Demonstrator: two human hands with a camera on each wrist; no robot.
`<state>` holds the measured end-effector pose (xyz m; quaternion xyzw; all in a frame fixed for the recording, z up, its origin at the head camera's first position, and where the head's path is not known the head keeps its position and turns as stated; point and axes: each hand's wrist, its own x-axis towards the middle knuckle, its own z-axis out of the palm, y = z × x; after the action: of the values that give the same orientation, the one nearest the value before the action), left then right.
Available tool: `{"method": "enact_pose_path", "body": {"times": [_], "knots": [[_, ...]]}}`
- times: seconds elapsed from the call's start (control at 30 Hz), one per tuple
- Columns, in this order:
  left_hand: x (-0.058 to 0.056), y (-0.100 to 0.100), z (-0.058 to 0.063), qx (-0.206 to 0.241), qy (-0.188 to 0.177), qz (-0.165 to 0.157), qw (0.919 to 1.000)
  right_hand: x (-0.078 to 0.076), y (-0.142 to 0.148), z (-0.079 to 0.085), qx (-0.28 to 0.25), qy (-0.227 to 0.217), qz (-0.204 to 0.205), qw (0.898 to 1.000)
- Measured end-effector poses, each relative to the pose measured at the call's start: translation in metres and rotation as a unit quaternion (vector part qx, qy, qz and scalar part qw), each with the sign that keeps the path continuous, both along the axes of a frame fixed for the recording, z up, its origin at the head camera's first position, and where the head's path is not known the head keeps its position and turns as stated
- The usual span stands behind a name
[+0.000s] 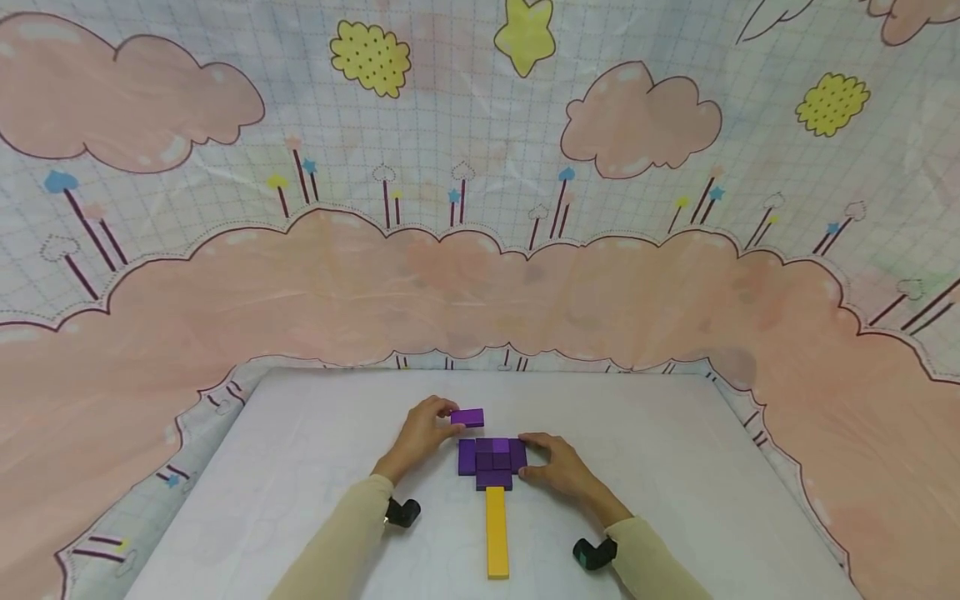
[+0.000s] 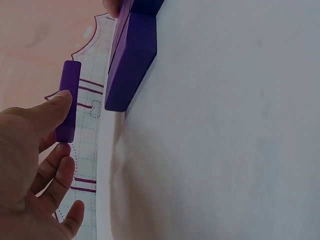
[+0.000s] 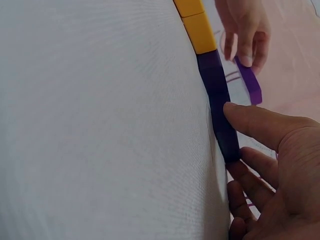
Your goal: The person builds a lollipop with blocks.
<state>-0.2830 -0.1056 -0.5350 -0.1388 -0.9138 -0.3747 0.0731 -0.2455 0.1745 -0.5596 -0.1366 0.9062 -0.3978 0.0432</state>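
My left hand (image 1: 422, 432) pinches a small rectangular purple block (image 1: 468, 417) between thumb and fingers, raised above the table in the left wrist view. Just below it in the head view lies a flat cluster of purple blocks (image 1: 493, 479), set edge to edge on the table. My right hand (image 1: 561, 468) grips the upright block (image 1: 518, 457) on the cluster's right side, thumb near its lower corner and index finger at the upper end. Yellow blocks (image 1: 497, 533) form a straight strip running from the cluster's bottom toward me; a seam shows between yellow blocks (image 3: 199, 32) in the right wrist view.
The white tabletop (image 1: 300, 467) spreads out on both sides of the blocks. Behind it hangs a patterned cloth (image 1: 480, 292) with clouds and stars. Black wrist cameras (image 1: 403, 512) sit on both forearms, close over the table.
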Motion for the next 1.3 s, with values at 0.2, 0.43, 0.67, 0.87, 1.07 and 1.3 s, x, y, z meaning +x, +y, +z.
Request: {"method": "enact_pose_path", "body": {"times": [0.2, 0.43, 0.67, 0.87, 1.07, 1.3], "knots": [[0.001, 0.009, -0.001, -0.003, -0.002, -0.003, 1.0, -0.001, 0.0, 0.0, 0.0, 0.001, 0.003, 1.0], [0.001, 0.019, -0.001, -0.007, -0.011, -0.004, 0.9999, -0.001, 0.001, -0.001, 0.0, -0.002, 0.003, 1.0], [0.001, 0.027, -0.002, -0.008, -0.018, -0.005, 0.9998, -0.002, 0.001, -0.002, -0.002, -0.005, 0.003, 1.0], [0.001, 0.032, -0.003, -0.003, -0.024, -0.008, 0.9997, -0.002, 0.001, -0.001, -0.003, -0.008, 0.002, 1.0], [0.0, 0.037, -0.001, -0.015, -0.048, -0.001, 0.9987, -0.003, 0.002, -0.002, -0.003, -0.007, 0.003, 1.0], [-0.001, 0.041, 0.0, -0.024, -0.065, 0.004, 0.9976, -0.002, 0.002, -0.002, -0.001, -0.008, 0.001, 1.0]]}}
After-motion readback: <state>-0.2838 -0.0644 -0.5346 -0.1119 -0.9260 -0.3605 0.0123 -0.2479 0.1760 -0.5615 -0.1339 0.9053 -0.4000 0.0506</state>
